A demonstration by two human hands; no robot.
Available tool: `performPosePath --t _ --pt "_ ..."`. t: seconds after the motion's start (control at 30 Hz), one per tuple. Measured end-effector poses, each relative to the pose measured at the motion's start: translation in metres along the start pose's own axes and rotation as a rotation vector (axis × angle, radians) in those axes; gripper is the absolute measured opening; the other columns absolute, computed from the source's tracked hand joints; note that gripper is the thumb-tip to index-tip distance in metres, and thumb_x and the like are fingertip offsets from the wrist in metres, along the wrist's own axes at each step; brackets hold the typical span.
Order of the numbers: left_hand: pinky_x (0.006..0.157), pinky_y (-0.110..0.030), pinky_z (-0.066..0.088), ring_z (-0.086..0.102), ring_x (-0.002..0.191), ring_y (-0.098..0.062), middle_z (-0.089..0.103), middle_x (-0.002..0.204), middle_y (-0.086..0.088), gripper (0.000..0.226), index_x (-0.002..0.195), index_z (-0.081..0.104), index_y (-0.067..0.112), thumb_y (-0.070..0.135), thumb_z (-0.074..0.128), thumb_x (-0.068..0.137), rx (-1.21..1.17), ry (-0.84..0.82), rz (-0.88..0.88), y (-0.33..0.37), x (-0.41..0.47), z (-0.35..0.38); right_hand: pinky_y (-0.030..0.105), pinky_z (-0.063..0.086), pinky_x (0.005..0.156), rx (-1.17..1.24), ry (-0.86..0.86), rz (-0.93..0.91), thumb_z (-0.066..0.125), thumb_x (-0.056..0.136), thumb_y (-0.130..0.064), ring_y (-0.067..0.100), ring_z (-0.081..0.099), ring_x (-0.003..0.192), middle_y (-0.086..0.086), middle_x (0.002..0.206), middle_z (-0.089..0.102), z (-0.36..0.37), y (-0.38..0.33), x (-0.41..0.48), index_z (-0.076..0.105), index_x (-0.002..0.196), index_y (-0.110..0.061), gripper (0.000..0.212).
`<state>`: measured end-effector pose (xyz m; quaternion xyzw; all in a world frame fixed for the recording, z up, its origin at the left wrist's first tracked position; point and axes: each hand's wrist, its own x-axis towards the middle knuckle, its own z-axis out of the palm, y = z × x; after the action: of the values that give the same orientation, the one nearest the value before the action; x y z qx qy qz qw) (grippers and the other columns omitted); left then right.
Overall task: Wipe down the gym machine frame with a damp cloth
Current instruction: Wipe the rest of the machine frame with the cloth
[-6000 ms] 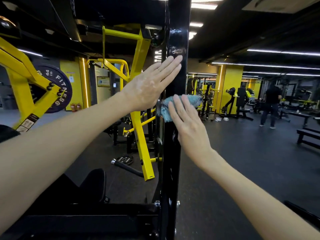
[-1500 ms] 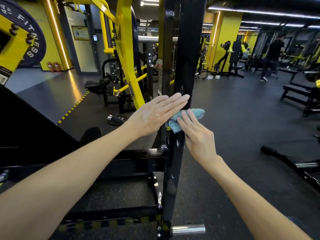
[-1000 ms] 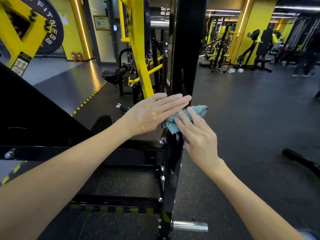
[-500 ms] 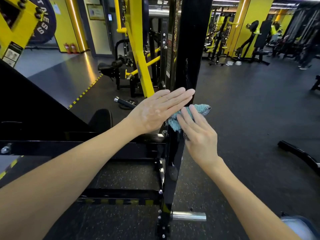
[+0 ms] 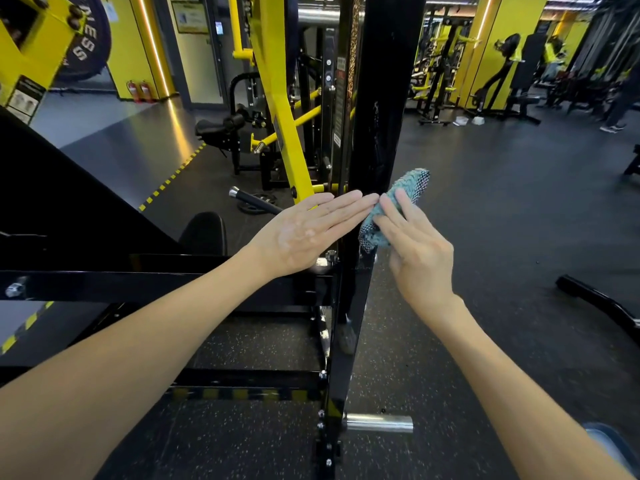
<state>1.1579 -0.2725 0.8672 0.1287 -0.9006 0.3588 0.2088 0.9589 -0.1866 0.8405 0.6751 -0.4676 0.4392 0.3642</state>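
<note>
The right hand [image 5: 415, 251] is pressing a teal cloth [image 5: 412, 184] against the right face of the black upright post [image 5: 381, 98], its fingers straight rather than curled round the cloth. The left hand [image 5: 304, 233] is lying flat and open on the post's left side, its fingertips nearly meeting the right's. The post is standing on dark rubber floor [image 5: 502, 209] in a yellow-walled gym. A chrome peg [image 5: 379, 423] is sticking out near the post's foot. A yellow lever arm [image 5: 277, 98] is leaning behind the post, and a black crossbar [image 5: 138, 285] is running beneath the left wrist.
</note>
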Motion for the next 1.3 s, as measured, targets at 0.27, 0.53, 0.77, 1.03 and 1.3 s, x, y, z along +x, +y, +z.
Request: performPosePath --t 0.27,0.53,0.77,1.03,1.3 --pt "0.119 -0.037 0.021 0.012 0.152 -0.018 0.007 0.164 -0.004 0.073 0.157 0.009 0.008 -0.01 0.036 0.091 0.023 -0.022 -0.018 0.003 -0.002 0.007 0.038 0.057 0.08 -0.077 -0.284 -0.14 0.057 0.095 0.003 0.032 0.063 0.11 0.015 0.121 0.066 0.009 -0.009 -0.065 0.069 0.112 -0.001 0.021" --pt "0.121 -0.033 0.01 0.011 0.151 -0.015 0.009 0.164 -0.003 0.068 0.157 0.011 0.009 -0.005 0.031 0.094 0.072 -0.016 0.017 -0.014 0.001 -0.01 0.037 0.054 0.093 -0.038 -0.003 0.002 0.056 0.097 0.001 0.032 0.064 0.114 0.012 0.118 0.07 0.011 -0.023 -0.011 0.073 0.107 -0.002 0.02" --pt "0.121 -0.033 0.01 0.011 0.152 -0.018 0.007 0.164 -0.005 0.074 0.157 0.012 0.007 -0.008 0.039 0.09 0.081 0.004 -0.021 -0.006 0.003 -0.009 0.041 0.054 0.091 0.0 -0.286 -0.146 0.041 0.103 -0.005 0.028 0.057 0.123 0.009 0.125 0.067 0.027 -0.031 -0.084 0.071 0.114 -0.003 0.032" --pt "0.121 -0.031 0.004 0.017 0.151 -0.021 0.013 0.162 -0.006 0.063 0.155 0.016 0.006 -0.005 0.028 0.094 0.036 0.044 -0.056 -0.002 0.004 0.001 0.051 0.046 0.102 0.003 -0.055 -0.061 0.05 0.096 0.008 0.037 0.055 0.125 0.016 0.129 0.063 0.023 -0.009 -0.03 0.068 0.12 0.001 0.03" --pt "0.121 -0.033 0.009 0.017 0.151 -0.022 0.02 0.163 -0.009 0.07 0.155 0.017 0.004 -0.01 0.035 0.089 0.089 0.127 0.042 0.022 -0.008 0.049 0.047 0.05 0.099 0.016 -0.097 -0.188 0.041 0.103 0.002 0.033 0.055 0.125 0.014 0.129 0.062 0.059 -0.011 -0.139 0.068 0.118 0.001 0.031"
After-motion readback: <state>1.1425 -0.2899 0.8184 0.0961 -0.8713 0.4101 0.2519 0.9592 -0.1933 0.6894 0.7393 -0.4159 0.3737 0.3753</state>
